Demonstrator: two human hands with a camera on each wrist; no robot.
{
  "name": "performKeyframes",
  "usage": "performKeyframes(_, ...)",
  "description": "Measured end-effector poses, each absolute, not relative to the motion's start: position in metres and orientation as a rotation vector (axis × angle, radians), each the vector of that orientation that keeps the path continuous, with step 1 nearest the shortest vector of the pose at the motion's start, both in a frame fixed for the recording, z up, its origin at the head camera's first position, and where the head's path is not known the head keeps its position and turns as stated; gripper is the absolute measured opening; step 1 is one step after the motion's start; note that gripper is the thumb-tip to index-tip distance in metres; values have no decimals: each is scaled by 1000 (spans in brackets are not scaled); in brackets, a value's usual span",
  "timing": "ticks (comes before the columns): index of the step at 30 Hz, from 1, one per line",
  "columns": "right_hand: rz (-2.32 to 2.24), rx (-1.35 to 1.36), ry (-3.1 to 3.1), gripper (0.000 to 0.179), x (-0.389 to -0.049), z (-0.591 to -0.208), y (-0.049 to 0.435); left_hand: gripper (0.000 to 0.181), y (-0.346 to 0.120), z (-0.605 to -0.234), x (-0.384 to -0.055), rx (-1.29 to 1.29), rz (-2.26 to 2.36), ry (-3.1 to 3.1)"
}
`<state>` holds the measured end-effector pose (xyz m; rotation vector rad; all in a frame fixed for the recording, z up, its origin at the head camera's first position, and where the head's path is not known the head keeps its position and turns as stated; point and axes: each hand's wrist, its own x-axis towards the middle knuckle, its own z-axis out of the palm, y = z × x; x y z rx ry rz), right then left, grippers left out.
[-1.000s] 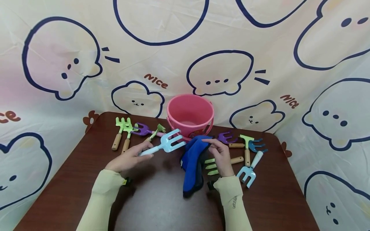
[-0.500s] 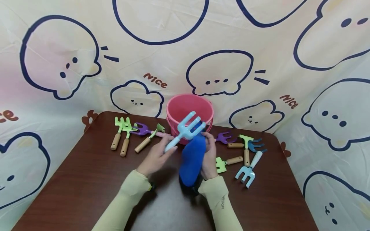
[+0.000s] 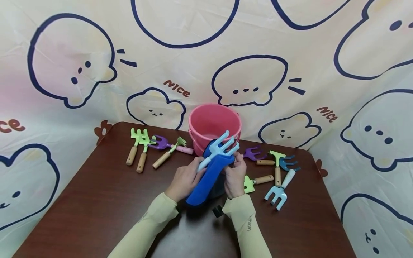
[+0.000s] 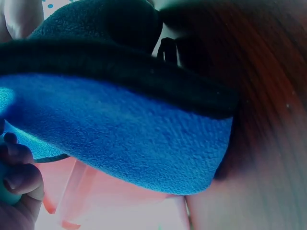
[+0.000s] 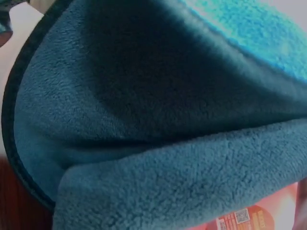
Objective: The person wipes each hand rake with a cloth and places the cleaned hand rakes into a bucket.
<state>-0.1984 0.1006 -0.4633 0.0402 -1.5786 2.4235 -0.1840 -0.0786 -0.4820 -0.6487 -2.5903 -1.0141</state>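
Note:
My left hand (image 3: 185,181) grips the handle of a light blue hand fork (image 3: 222,147), its tines pointing up and right. A blue cloth (image 3: 204,184), dark on its other side and edged in black, hangs folded under and around the fork. At the cloth's right side my right hand (image 3: 236,177) pinches it. In the left wrist view, left-hand fingers (image 4: 21,175) curl round the fork's handle beside the blue cloth (image 4: 139,136). Folds of the dark side of the cloth (image 5: 144,182) fill most of the right wrist view and hide the right hand.
Behind the hands stands a pink bucket (image 3: 196,141). Green forks (image 3: 142,156), a purple fork (image 3: 159,142) and a small green rake (image 3: 167,154) lie left. Right lie another light blue fork (image 3: 278,193), a green rake (image 3: 277,168), purple (image 3: 253,153) and dark blue (image 3: 287,163) tools.
The left hand has carried the light blue fork rightward onto the cloth. The right hand has lifted the cloth off the table and brought it around the fork.

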Motion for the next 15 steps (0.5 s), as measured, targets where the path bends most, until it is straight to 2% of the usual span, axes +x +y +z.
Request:
performKeyframes(9, 2477, -27, -1558, 20, -205, -465, 112, 31, -78, -486, -189, -701, -923, -2560)
performKeyframes(15, 2509, -140, -1540, 18, -206, -465, 118, 30, -80, -488, -189, -732, -889, -2557)
